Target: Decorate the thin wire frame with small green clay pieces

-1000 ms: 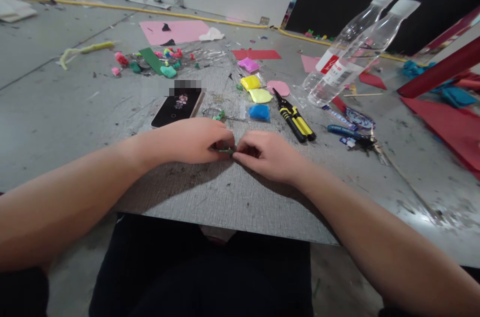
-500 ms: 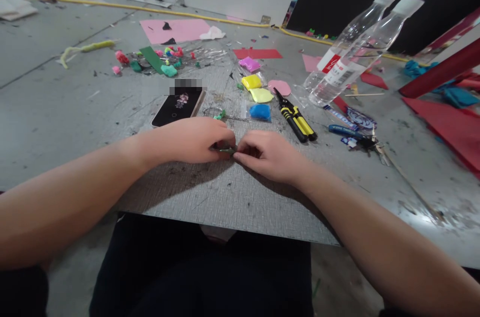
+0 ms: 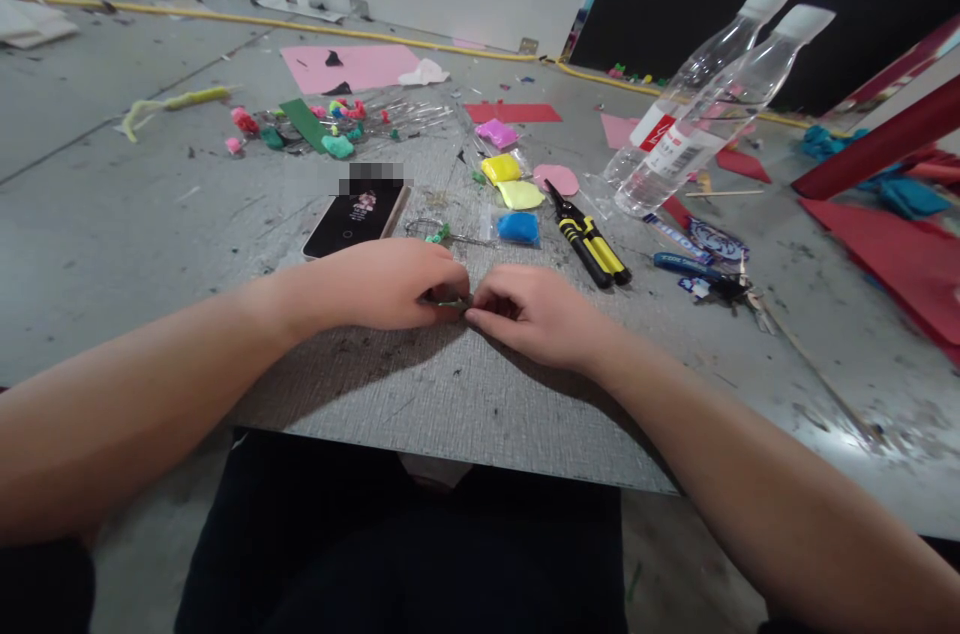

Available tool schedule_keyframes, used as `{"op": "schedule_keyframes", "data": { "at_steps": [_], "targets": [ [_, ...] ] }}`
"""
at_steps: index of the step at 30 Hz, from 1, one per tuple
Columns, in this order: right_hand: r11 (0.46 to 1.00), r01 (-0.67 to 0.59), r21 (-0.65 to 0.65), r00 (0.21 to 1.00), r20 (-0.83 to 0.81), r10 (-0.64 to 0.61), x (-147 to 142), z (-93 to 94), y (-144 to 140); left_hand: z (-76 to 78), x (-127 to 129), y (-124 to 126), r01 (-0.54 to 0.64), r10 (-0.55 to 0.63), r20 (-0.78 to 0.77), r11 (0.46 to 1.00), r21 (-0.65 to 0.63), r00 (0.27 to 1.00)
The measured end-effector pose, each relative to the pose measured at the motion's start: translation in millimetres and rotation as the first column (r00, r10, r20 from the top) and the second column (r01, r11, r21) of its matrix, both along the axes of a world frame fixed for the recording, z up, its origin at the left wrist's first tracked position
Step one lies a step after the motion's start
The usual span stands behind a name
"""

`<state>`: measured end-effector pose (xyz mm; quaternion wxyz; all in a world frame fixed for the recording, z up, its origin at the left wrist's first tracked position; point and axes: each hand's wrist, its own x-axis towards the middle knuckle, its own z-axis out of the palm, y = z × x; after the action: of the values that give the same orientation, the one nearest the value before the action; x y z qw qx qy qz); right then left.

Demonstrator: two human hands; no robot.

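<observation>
My left hand (image 3: 401, 284) and my right hand (image 3: 536, 314) meet fingertip to fingertip just above the grey table. Both are closed in a pinch on a small, thin greenish piece (image 3: 452, 304), mostly hidden by the fingers; its kind does not show. Behind the left hand lies a phone (image 3: 360, 219) with a lit screen. Wire with green clay (image 3: 439, 232) on it rests beyond the fingers. A bag of blue clay (image 3: 518, 228) sits past the right hand, and yellow-and-black pliers (image 3: 591, 244) lie to its right.
Two clear bottles (image 3: 675, 149) stand at the right rear. Packs of yellow clay (image 3: 501, 168) and purple clay (image 3: 497, 133) lie beyond the hands. Clay-tipped wires (image 3: 349, 114) are heaped behind the phone. Keys (image 3: 761, 309) and a thin stick (image 3: 821, 369) lie at right.
The view has shifted very slightly. Both hands stay together in nearly the same pose, still pinching the small piece.
</observation>
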<state>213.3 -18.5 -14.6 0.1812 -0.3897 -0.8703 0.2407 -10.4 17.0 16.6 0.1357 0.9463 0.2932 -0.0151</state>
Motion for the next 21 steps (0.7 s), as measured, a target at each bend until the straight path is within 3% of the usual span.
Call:
{"op": "schedule_keyframes", "data": {
  "at_steps": [21],
  "targets": [
    [1.000, 0.000, 0.003, 1.000, -0.002, 0.000, -0.1, -0.5, 0.1, 1.4, 0.8, -0.9, -0.007, 0.007, -0.010, 1.000, 0.000, 1.000]
  ]
}}
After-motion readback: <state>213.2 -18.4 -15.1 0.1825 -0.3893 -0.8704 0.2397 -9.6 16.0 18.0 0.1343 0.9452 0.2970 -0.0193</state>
